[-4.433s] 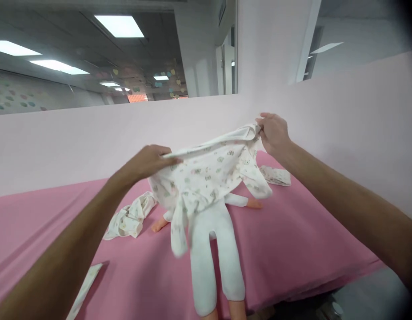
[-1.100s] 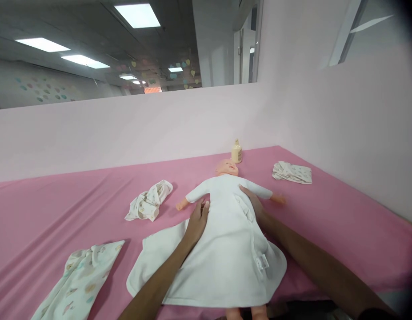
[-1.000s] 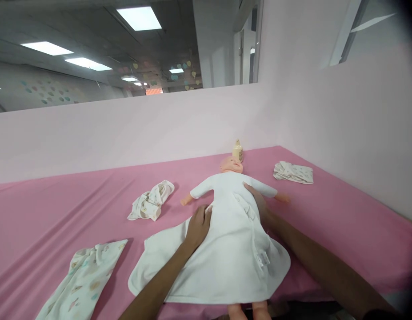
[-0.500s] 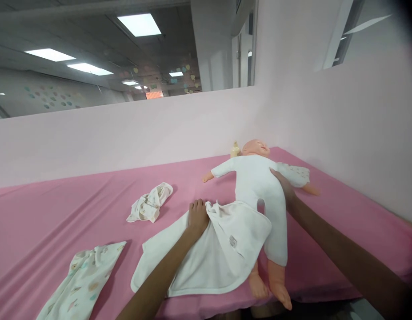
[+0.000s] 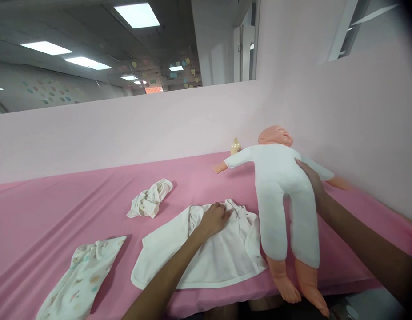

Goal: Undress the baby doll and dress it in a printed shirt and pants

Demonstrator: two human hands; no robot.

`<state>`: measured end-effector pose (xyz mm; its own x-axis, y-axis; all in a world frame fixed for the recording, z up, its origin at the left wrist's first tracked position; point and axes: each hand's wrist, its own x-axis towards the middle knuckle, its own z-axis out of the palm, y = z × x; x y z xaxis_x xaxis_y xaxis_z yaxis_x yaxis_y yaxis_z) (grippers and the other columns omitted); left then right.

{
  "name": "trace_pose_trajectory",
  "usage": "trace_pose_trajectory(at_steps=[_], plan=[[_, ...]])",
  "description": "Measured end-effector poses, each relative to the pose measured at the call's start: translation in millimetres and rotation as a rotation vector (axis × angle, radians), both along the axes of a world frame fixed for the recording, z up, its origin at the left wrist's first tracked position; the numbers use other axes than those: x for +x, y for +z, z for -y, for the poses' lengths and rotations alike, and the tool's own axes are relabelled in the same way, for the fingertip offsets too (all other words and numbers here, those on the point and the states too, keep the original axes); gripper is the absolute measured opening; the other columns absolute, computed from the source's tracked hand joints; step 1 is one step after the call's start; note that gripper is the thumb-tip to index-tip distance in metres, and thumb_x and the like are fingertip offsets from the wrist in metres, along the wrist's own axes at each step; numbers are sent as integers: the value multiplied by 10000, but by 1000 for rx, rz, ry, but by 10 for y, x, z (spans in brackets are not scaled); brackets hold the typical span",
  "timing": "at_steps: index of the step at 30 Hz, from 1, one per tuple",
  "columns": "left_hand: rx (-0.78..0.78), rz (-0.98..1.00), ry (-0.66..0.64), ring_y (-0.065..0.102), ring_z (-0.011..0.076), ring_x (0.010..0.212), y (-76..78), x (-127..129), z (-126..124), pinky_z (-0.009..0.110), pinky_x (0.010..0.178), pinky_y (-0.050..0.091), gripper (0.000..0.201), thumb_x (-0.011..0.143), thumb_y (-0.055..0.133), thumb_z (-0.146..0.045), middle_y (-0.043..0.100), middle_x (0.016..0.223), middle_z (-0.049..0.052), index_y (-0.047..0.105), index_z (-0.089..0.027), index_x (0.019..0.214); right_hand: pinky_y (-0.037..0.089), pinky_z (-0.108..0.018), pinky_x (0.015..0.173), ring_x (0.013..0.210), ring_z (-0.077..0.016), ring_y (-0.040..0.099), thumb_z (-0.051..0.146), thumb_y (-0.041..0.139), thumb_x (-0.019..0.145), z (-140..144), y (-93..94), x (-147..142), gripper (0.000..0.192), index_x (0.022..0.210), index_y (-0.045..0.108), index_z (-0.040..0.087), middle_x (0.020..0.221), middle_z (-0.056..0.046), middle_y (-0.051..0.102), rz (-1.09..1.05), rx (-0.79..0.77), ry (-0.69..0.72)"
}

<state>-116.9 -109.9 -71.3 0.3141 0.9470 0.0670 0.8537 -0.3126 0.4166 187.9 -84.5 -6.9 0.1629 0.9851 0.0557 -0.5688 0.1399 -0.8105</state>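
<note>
Now the doll [image 5: 286, 186] is off the white garment [image 5: 222, 253], lifted rightward in the right hand's [image 5: 309, 175] closed grip; the left hand [image 5: 214, 218] presses flat, fingers apart, freeing the garment on the desk [image 5: 59, 209].

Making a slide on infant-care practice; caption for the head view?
Right hand lifts a doll while left hand presses a white garment on the pink table.

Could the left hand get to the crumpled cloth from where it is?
Probably yes: the left hand rests on the white garment, and only bare pink tablecloth separates it from the crumpled cloth.
</note>
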Motion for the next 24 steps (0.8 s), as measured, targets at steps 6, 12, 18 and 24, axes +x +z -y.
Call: trace_pose_trajectory(at_steps=[6, 12, 18, 24], plan=[[-22, -186, 7, 636, 306, 937, -36, 307, -295, 371, 761, 450, 194, 877, 530, -317, 662, 975, 155, 595, -149, 949, 532, -296, 739, 669, -180, 617, 381, 739, 767, 62, -13, 104, 258, 932, 708, 184, 715, -38, 694, 13, -10, -69], [185, -25, 67, 611, 221, 991, -34, 756, -632, 328, 800, 442, 362, 1013, 222, -333, 630, 1119, 122, 533, -170, 1102, 540, -282, 708, 703, -180, 635, 393, 728, 774, 42, -35, 114, 369, 1064, 690, 168, 801, -33, 703, 20, 31, -30], [240, -1, 112, 498, 198, 1224, 15, 495, -863, 322, 999, 375, 369, 1007, 294, -352, 548, 1317, 91, 491, -203, 1280, 546, -253, 595, 622, -156, 604, 379, 765, 738, 119, -7, 39, 280, 921, 703, 176, 696, -14, 667, -18, -10, -68], [12, -174, 230, 616, 271, 926, 30, -599, -740, 352, 776, 432, 289, 896, 489, -428, 661, 985, 125, 597, -165, 946, 563, -265, 575, 670, -173, 633, 416, 781, 713, 190, -59, -50, 341, 965, 707, 198, 773, -21, 696, -16, -53, -87]])
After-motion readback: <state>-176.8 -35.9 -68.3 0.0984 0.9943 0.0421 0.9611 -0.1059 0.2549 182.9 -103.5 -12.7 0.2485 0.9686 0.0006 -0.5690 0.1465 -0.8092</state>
